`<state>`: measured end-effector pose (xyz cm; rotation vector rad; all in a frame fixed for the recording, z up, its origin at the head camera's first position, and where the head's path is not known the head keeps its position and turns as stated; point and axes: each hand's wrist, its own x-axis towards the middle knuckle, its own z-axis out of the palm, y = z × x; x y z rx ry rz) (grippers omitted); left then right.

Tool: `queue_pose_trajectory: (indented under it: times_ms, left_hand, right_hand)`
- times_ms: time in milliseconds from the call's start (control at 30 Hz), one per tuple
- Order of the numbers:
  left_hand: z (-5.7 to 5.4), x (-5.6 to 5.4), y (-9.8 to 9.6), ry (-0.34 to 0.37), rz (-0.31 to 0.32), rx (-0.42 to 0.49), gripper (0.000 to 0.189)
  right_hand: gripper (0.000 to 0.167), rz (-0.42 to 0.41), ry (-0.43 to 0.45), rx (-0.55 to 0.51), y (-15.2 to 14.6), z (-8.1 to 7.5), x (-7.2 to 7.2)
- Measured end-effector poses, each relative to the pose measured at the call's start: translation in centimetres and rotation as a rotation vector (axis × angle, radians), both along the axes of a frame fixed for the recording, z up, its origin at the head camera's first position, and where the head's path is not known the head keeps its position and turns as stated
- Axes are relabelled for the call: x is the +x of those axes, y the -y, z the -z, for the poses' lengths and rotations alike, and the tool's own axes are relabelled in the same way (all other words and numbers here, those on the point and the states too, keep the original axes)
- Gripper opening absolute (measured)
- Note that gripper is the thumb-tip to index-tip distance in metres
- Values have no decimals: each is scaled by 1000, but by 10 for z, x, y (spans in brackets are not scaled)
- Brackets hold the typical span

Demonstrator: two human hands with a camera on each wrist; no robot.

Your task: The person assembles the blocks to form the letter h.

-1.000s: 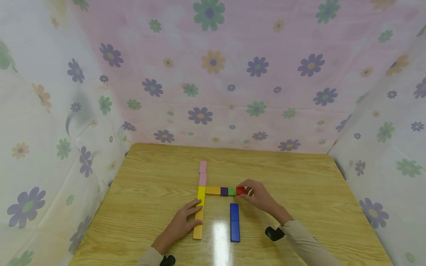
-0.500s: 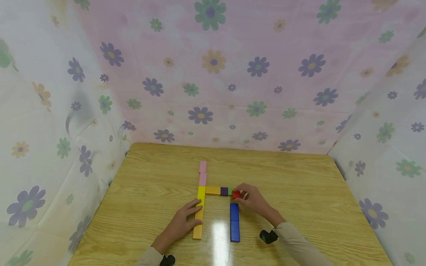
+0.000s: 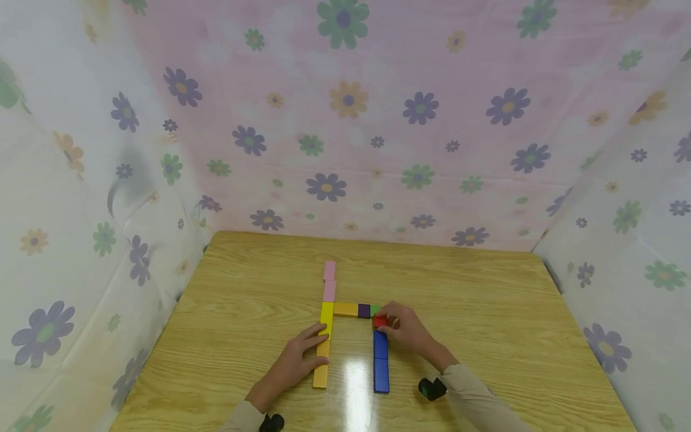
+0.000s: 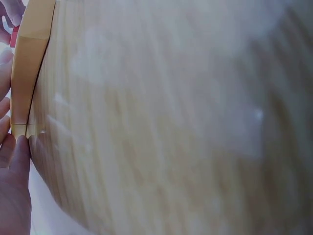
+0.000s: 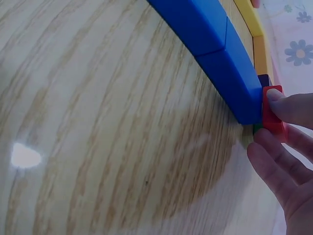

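Note:
My right hand (image 3: 408, 329) pinches a red block (image 3: 380, 321) between thumb and fingers. In the head view the block sits between the green block (image 3: 375, 309) and the far end of two blue blocks (image 3: 381, 360). The right wrist view shows the red block (image 5: 273, 113) right at the end of the blue row (image 5: 215, 54). My left hand (image 3: 294, 358) lies with extended fingers along a column made of yellow blocks (image 3: 326, 315) and orange blocks (image 3: 321, 375), fingertips on top and thumb at its side.
Two pink blocks (image 3: 329, 281) continue the column toward the back. An orange block (image 3: 345, 309) and a dark purple block (image 3: 364, 311) link the column to the green block. The wooden table (image 3: 243, 270) has flowered cloth (image 3: 372, 120) around its back and sides.
My right hand has brought the red block from the right side of the green block toward me and slightly left, to the far end of the blue row. The left hand has stayed put.

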<state>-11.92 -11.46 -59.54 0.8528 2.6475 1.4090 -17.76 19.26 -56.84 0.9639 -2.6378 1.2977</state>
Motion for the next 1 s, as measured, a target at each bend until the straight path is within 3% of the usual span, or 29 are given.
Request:
queue_pose_trajectory:
  times_ms: [533, 833, 1000]
  left_hand:
    - [2, -1, -1, -44, 9, 4, 48]
    - [0, -1, -1, 17, 4, -3, 50]
    - [-1, 0, 1, 33, 0, -14, 50]
  right_hand:
    - [15, 2, -25, 39, -2, 8, 4]
    - [9, 5, -90, 85, -3, 9, 9]
    - [14, -6, -122, 89, -5, 14, 10]
